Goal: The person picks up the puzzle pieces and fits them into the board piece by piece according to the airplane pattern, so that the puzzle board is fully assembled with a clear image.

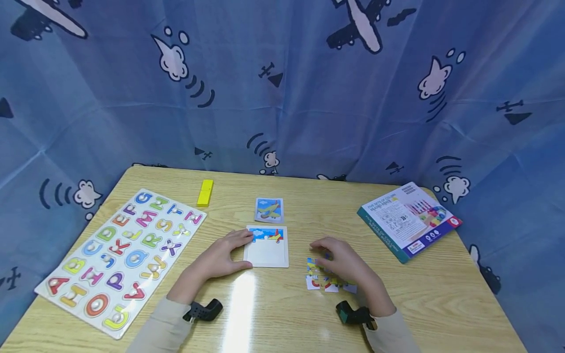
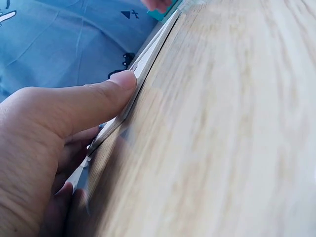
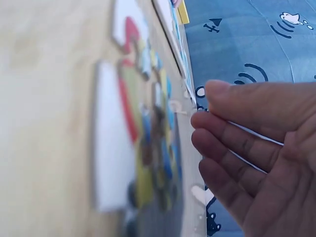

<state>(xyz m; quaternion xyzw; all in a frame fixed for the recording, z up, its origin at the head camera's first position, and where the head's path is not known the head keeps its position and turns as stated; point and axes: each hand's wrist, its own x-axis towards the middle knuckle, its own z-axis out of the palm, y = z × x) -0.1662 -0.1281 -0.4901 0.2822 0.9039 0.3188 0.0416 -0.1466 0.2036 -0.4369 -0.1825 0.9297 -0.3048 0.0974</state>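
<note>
Hovering over puzzle pieces (image 1: 331,288), the right hand (image 1: 342,260) hangs loose; the left hand (image 1: 222,255), spread wide, touches the tray (image 1: 269,256).
The right-wrist view bares fingertips (image 3: 201,120) the head view partly hides, apparently gripping nothing; a picture card (image 1: 269,211) lies beyond the tray.

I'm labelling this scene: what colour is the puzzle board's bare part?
White; the puzzle board shows best in the head view.
</note>
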